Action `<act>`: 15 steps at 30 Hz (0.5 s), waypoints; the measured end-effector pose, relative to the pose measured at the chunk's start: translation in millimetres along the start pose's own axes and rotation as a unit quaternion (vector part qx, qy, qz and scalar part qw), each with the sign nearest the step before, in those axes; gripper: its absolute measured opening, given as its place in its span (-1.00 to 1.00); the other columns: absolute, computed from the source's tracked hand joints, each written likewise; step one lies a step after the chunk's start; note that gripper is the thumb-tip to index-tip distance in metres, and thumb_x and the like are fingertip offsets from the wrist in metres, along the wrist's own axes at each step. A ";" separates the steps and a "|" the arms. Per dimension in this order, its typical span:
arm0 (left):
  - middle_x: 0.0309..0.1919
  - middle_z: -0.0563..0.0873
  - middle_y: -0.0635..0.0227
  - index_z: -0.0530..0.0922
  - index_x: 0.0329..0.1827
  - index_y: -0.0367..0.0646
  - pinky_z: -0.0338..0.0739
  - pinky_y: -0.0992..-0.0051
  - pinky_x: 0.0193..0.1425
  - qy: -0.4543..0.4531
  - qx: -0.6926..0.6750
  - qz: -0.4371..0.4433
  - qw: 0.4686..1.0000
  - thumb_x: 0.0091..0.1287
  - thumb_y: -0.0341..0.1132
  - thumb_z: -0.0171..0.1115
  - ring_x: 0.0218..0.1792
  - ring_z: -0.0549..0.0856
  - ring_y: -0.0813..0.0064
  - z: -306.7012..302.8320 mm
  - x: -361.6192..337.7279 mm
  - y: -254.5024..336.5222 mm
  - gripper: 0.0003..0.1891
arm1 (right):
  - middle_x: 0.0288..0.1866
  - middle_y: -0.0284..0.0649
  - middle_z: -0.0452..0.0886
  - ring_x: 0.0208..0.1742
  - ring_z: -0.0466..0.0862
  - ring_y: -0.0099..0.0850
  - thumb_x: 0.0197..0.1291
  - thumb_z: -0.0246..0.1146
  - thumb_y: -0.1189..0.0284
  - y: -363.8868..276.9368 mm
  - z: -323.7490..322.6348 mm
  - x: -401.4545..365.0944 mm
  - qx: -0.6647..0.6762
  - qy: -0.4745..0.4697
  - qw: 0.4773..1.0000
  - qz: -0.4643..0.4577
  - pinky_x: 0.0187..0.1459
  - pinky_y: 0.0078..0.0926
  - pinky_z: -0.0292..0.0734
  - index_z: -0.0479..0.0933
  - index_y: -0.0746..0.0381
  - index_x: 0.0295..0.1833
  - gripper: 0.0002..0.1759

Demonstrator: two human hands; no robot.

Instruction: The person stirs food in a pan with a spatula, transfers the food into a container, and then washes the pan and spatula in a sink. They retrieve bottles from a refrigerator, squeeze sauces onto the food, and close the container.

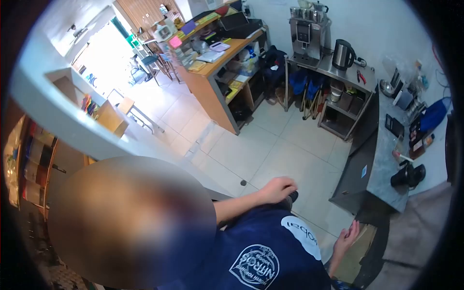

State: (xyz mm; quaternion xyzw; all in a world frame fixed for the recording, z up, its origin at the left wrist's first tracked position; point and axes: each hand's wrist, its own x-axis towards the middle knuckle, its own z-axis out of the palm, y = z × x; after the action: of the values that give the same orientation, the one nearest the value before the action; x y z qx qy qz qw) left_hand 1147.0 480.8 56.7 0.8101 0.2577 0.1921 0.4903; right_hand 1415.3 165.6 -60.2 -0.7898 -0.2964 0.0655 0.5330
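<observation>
My left hand [278,190] hangs in front of my body above the tiled floor [261,147], palm turned down. Its fingers bend loosely, and nothing shows in them. A dark shape, like the tip of a shoe, appears just below the fingertips. On the other side, my right hand [349,236] is open, with its fingers stretched out beside the counter's lower corner. Between the two arms is a navy shirt [208,266] with white printed badges. A large blurred patch covers the lower left and hides part of the left arm.
At right runs a grey counter [382,166] with a black jug [408,175] on it. Ahead stand a coffee machine [308,36], a steel kettle [343,54] and red-handled pliers [361,76]. A wooden desk [205,72] holds papers. A dark round spot [243,182] marks the floor.
</observation>
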 end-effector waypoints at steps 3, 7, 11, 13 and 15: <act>-0.23 0.73 0.06 0.69 -0.09 -0.26 0.62 0.26 -0.02 -0.132 0.029 0.191 0.972 0.45 -0.35 0.24 -0.22 0.73 0.12 48.8 133.1 61.2 -0.84 | 0.63 -0.07 0.21 0.52 0.41 -0.11 0.38 0.12 0.63 38.7 -15.4 29.7 0.069 0.044 0.992 0.095 0.44 -0.18 0.39 0.35 0.24 0.52 -0.41; -0.25 0.77 0.08 0.71 -0.06 -0.20 0.65 0.22 -0.08 -0.443 0.015 0.191 0.876 0.46 -0.33 0.25 -0.25 0.75 0.07 132.7 270.3 159.1 -0.84 | 0.57 -0.05 0.30 0.46 0.48 -0.16 0.39 0.18 0.56 41.3 -97.3 36.8 0.078 0.164 0.975 0.125 0.39 -0.21 0.46 0.24 0.28 0.59 -0.34; 0.00 0.78 0.11 0.71 0.12 -0.10 0.57 0.18 0.27 -0.633 0.062 0.413 0.652 0.36 -0.41 0.35 0.02 0.74 0.04 271.4 306.9 275.0 -0.73 | 0.45 -0.12 0.44 0.33 0.58 -0.38 0.41 0.30 0.56 -38.8 -219.8 85.1 0.100 0.342 0.912 0.205 0.31 -0.38 0.52 0.27 0.24 0.57 -0.33; 0.14 0.73 0.04 0.67 0.23 -0.14 0.52 0.17 0.38 -0.648 0.021 0.482 0.589 0.36 -0.39 0.37 0.18 0.68 -0.02 338.1 310.0 312.2 -0.63 | 0.37 -0.21 0.49 0.29 0.59 -0.48 0.44 0.29 0.54 -11.3 -287.7 92.9 0.135 0.405 0.890 0.157 0.28 -0.43 0.54 0.30 0.25 0.55 -0.38; 0.19 0.67 -0.05 0.63 0.27 -0.17 0.54 0.17 0.35 -0.752 0.036 0.448 0.482 0.36 -0.33 0.39 0.22 0.65 -0.03 412.8 296.7 346.2 -0.58 | 0.35 -0.20 0.52 0.31 0.59 -0.45 0.45 0.30 0.46 14.1 -357.9 99.2 0.185 0.436 0.875 0.107 0.31 -0.41 0.51 0.33 0.26 0.53 -0.40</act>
State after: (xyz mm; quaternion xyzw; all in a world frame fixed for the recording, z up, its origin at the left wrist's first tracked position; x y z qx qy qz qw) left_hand 1694.5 239.7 199.5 0.6681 -0.6004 -0.3062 0.3153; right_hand 1652.0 -72.1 99.9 -0.6524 0.0692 -0.1753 0.7340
